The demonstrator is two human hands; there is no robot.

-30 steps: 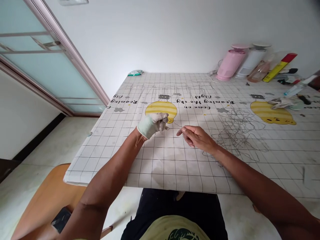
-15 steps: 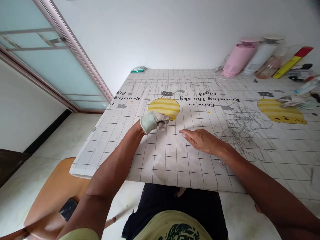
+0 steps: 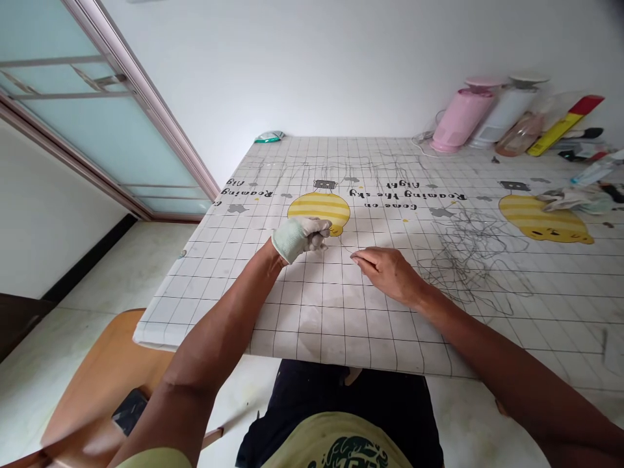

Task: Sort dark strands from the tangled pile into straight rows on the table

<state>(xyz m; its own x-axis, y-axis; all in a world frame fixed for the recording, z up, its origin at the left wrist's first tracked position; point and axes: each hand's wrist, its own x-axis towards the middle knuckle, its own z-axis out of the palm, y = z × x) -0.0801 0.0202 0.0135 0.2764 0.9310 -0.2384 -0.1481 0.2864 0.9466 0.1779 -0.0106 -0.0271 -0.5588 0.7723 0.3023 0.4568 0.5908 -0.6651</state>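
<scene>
The left hand (image 3: 309, 235), in a pale glove, was curled closed over the near edge of a printed yellow balloon, while the bare right hand (image 3: 387, 270) pinched narrowly with thumb and forefinger. A thin wire strand (image 3: 347, 247) ran between them above the tablecloth (image 3: 312, 312), apparently gripped at both sides, though the gloved fingers hid their hold. Working it well probably called for a firm gloved grip, a light pinch close to the bend, and gentle, even tension, so the strand neither kinked nor snapped. It was best kept clear of the wire tangle (image 3: 470, 260) on the right, where it could snag. On the cloth, upside down, "Come on" and "Roaming the sky" could be read; the word beyond was perhaps "flight" or "night". No brand was legible on the yellow-and-red box (image 3: 560, 130) at the far right.
</scene>
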